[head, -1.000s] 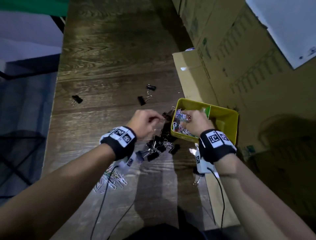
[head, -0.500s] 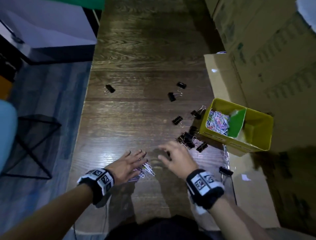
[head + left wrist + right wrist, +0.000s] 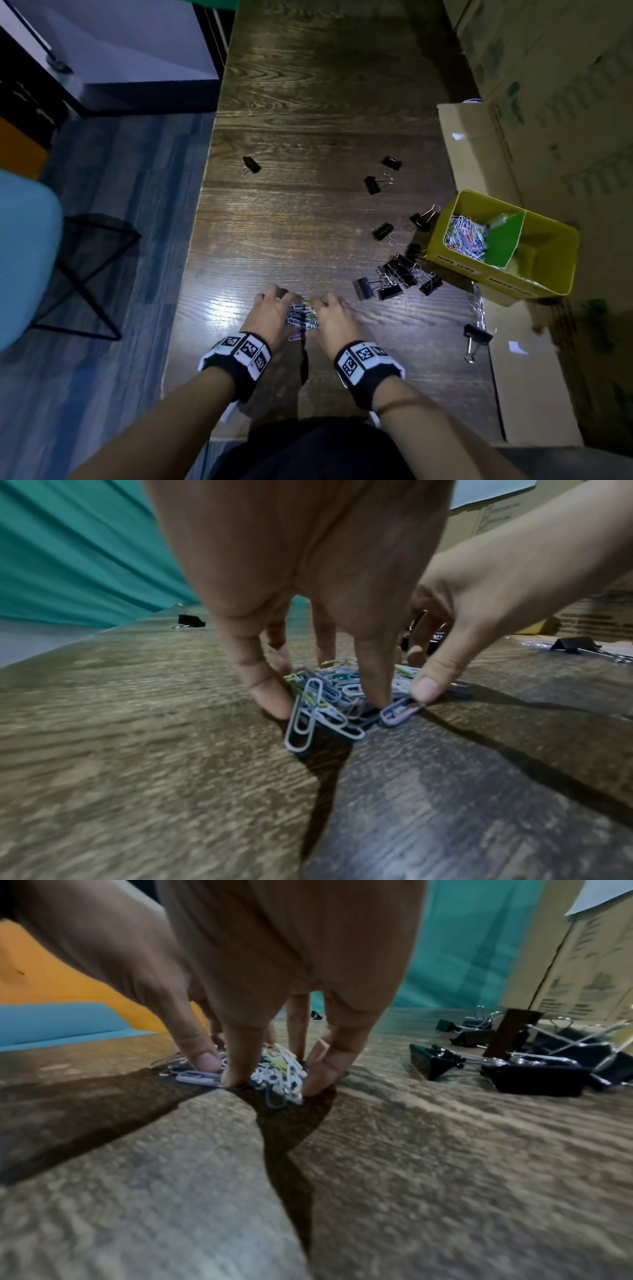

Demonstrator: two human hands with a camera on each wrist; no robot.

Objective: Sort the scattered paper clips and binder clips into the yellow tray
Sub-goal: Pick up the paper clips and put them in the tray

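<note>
A heap of coloured paper clips [image 3: 303,317] lies on the wooden table near its front edge. My left hand [image 3: 274,308] and right hand [image 3: 329,308] close in on it from either side, fingertips down on the wood. In the left wrist view the left hand [image 3: 325,696] curls its fingers round the heap [image 3: 322,712]. In the right wrist view the right hand [image 3: 270,1074] pinches the heap [image 3: 277,1069] between thumb and fingers. The yellow tray [image 3: 548,236] stands at the right, with paper clips [image 3: 466,236] left of its green divider [image 3: 503,241].
Several black binder clips [image 3: 397,277] are bunched beside the tray; others lie scattered farther out [image 3: 251,165], [image 3: 373,185], and one [image 3: 478,337] is by the right edge. Cardboard boxes [image 3: 548,102] line the right side. A blue chair [image 3: 27,253] stands off the table's left edge.
Both hands left the tray, came back to the table's near edge, then drew together from spread fingers to close round the paper clip heap.
</note>
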